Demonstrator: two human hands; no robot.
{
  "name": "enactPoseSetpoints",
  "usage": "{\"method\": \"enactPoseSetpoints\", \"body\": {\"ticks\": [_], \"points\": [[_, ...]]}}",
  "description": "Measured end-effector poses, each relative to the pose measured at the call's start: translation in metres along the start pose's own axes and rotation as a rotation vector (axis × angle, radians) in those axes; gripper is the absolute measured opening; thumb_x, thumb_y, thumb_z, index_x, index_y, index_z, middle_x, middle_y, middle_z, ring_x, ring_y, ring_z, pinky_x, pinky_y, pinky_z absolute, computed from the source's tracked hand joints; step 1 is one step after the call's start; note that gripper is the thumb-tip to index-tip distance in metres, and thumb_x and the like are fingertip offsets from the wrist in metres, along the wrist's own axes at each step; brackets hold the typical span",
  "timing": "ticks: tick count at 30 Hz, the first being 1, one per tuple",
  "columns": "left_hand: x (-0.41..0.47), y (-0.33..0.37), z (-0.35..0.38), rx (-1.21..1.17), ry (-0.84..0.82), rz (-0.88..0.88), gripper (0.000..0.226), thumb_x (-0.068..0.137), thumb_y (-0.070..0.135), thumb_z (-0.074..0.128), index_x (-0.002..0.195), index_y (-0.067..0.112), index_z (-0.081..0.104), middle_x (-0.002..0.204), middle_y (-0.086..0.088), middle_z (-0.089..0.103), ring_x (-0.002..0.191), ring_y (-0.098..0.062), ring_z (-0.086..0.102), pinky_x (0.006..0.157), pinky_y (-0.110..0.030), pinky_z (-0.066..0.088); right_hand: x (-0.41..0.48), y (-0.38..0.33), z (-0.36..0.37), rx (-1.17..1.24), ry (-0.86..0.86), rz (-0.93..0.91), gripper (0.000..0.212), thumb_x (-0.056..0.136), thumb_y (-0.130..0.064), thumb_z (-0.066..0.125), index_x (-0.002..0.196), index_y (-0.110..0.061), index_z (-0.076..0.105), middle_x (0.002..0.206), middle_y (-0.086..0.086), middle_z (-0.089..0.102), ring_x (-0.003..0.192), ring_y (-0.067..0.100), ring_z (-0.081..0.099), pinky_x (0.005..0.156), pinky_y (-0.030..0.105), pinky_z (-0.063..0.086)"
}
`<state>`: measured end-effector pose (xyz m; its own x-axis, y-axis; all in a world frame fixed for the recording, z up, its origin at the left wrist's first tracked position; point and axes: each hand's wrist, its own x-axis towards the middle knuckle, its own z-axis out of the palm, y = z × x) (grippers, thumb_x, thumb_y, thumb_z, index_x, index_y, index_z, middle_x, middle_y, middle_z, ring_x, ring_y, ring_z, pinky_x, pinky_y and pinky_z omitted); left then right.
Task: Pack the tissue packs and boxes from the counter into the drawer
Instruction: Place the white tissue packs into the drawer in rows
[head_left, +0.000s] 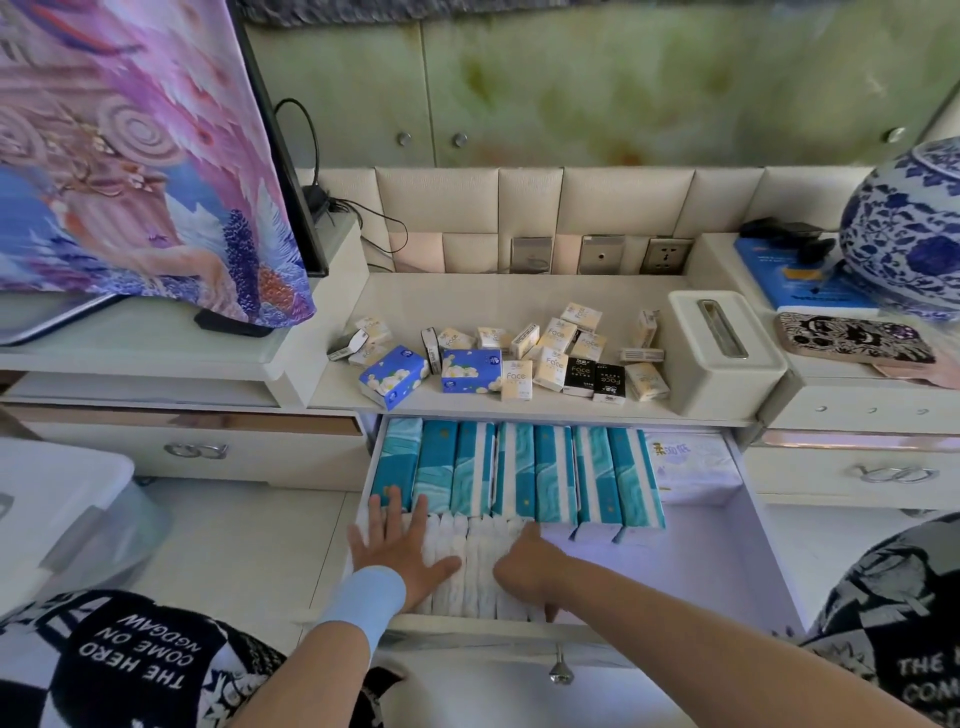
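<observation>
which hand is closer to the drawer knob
Right. The right hand is in the white packs just behind the drawer knob; the left hand lies flat on packs farther left.

glossy cream counter top; shiny teal plastic-wrapped tissue packs; matt white plastic tissue box holder; glazed blue-white porcelain jar.

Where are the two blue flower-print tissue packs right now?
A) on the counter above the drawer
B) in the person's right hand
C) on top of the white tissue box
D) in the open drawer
A: both blue flower-print packs lie on the counter, while the left hand and right hand are down in the drawer at the white packs.
</observation>
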<state>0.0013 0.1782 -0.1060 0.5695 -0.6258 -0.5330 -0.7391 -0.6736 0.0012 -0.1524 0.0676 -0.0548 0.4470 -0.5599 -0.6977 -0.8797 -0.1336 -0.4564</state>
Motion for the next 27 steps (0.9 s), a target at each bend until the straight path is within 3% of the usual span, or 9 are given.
{"method": "enactPoseSetpoints", "body": {"ticks": [3,5,8,11,15,18,20,23,27], "points": [[0.000,0.000,0.001,0.006,0.046,0.024,0.099,0.083,0.082,0.027,0.150,0.031,-0.027,0.153,-0.008,-0.040,0.141,-0.032,-0.035,0.115,-0.058,-0.013,0.002,0.007,0.000,-0.192,-0.089,-0.025,0.032,0.098,-0.012,0.042,0.117,0.014,0.038,0.091,0.013,0.052,0.084,0.020,0.049,0.051,0.006,0.036],[-0.001,0.003,0.001,0.006,0.096,0.092,0.096,0.084,0.079,0.030,0.149,0.036,-0.025,0.152,-0.003,-0.041,0.141,-0.028,-0.035,0.115,-0.057,-0.015,0.009,0.007,-0.003,-0.260,0.001,-0.075,0.019,0.096,-0.013,0.046,0.103,0.005,0.048,0.088,0.009,0.054,0.093,0.021,0.051,0.057,0.018,0.036],[-0.002,0.012,0.000,0.066,0.117,0.252,0.093,0.086,0.075,0.036,0.150,0.040,-0.021,0.154,0.001,-0.037,0.144,-0.024,-0.031,0.117,-0.055,-0.011,0.016,0.011,0.003,-0.259,0.210,-0.136,0.054,0.093,-0.024,0.047,0.139,0.002,0.035,0.113,0.010,0.062,0.095,0.023,0.059,0.067,0.026,0.041],[-0.002,0.018,-0.002,0.158,0.097,0.305,0.089,0.087,0.073,0.037,0.152,0.040,-0.015,0.160,0.002,-0.026,0.147,-0.023,-0.024,0.118,-0.055,-0.009,0.010,0.012,0.009,-0.270,0.114,-0.185,0.073,0.095,-0.022,0.049,0.150,0.005,0.010,0.118,0.013,0.057,0.092,0.019,0.055,0.067,0.026,0.045],[-0.001,0.027,-0.021,0.115,-0.004,0.282,0.090,0.086,0.069,0.046,0.153,0.041,-0.006,0.163,0.000,-0.018,0.149,-0.025,-0.017,0.119,-0.053,-0.006,0.016,0.013,-0.003,-0.362,0.020,-0.167,0.067,0.093,-0.030,0.050,0.148,-0.004,0.021,0.120,0.012,0.059,0.101,0.024,0.060,0.074,0.028,0.045],[-0.001,0.042,-0.057,-0.033,-0.053,0.308,0.082,0.090,0.060,0.049,0.155,0.038,0.005,0.164,0.002,-0.008,0.151,-0.026,-0.004,0.121,-0.049,0.006,0.017,-0.002,-0.032,-0.496,0.208,-0.197,0.035,0.092,-0.037,0.046,0.117,-0.014,0.053,0.107,0.004,0.062,0.094,0.021,0.059,0.071,0.030,0.045],[0.004,0.050,-0.085,-0.182,-0.009,0.333,0.075,0.092,0.054,0.050,0.155,0.034,0.013,0.164,0.004,0.004,0.150,-0.025,0.009,0.119,-0.048,0.019,0.022,-0.013,-0.052,-0.471,0.318,-0.214,0.026,0.094,-0.036,0.045,0.107,-0.016,0.056,0.099,0.002,0.061,0.084,0.019,0.056,0.066,0.029,0.043],[0.018,0.054,-0.124,-0.242,0.084,0.350,0.065,0.095,0.049,0.048,0.153,0.030,0.025,0.159,-0.001,0.023,0.144,-0.024,0.028,0.114,-0.045,0.032,0.031,-0.032,-0.080,-0.393,0.377,-0.242,0.025,0.094,-0.035,0.046,0.111,-0.020,0.057,0.102,0.001,0.063,0.085,0.017,0.059,0.067,0.029,0.048],[0.041,0.039,-0.173,-0.082,0.207,0.332,0.058,0.093,0.042,0.052,0.148,0.030,0.035,0.150,-0.002,0.037,0.132,-0.026,0.042,0.105,-0.043,0.041,0.045,-0.059,-0.107,-0.336,0.479,-0.377,0.032,0.094,-0.032,0.053,0.125,-0.026,0.054,0.119,0.001,0.059,0.094,0.018,0.061,0.073,0.030,0.052]]}}
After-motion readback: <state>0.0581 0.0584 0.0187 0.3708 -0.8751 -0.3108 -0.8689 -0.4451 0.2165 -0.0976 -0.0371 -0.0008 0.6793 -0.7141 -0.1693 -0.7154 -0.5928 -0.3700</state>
